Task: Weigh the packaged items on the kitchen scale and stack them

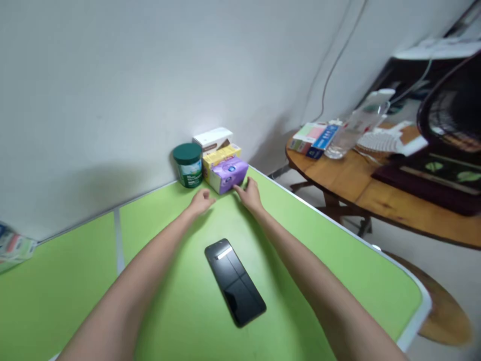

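Observation:
A purple tissue pack lies near the wall on the green table, in front of a yellow box and a white box. A green-lidded tub stands to their left. My right hand is at the front right corner of the purple pack, fingers apart, its thumb close to or touching the lower edge. My left hand is in front of the tub, its fingers apart with nothing between them. Between my forearms lies a black phone, screen up.
At the right, a wooden table holds a colourful box, a clear plastic jug and a dark fan-like object. A round wooden stool stands below. At the far left edge lies a printed package.

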`<state>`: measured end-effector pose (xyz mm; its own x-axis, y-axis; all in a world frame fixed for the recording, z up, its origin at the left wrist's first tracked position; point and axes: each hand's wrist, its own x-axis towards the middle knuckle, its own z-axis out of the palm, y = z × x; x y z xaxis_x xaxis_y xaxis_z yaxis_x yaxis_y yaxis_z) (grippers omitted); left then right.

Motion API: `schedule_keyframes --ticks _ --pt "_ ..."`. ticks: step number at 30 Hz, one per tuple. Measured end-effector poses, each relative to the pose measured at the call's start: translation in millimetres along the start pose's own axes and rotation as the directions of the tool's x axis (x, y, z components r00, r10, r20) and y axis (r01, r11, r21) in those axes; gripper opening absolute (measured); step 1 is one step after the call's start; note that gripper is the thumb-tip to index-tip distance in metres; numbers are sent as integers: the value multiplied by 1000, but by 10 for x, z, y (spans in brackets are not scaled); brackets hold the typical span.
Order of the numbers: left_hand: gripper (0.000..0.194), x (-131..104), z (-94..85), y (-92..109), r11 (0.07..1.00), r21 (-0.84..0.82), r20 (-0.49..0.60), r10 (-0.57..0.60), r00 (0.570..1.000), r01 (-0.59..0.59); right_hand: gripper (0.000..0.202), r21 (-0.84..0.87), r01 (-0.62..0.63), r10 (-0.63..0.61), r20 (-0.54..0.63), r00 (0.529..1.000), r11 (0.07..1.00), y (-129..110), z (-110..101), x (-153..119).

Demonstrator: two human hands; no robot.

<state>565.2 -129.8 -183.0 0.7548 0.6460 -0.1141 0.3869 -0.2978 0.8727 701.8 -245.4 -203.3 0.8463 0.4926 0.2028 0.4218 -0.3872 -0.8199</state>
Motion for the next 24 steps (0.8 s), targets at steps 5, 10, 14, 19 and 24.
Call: schedule_keyframes --ticks 5,10,14,19,24 --pt "13 -922 -783 -266 999 -30 102 -14 995 17 39 -88 171 -149 212 966 981 -306 -66 -792" --pt "18 -2158 -1604 -632 999 -26 77 -37 996 39 28 35 488 -415 582 700 872 -1046 155 -1797" --pt "19 -2982 -2126 -898 999 26 49 -35 998 34 32 223 694 -539 796 275 685 -1887 482 -2519" --pt "24 -3702 -2553 -1281 1000 18 -81 2 997 0 36 365 783 -551 834 -33 505 -2685 981 -3117" --pt "30 -4021 -2982 -1769 996 -35 -509 57 859 -86 33 323 760 -436 898 -59 564 -3043 1491 -3347"
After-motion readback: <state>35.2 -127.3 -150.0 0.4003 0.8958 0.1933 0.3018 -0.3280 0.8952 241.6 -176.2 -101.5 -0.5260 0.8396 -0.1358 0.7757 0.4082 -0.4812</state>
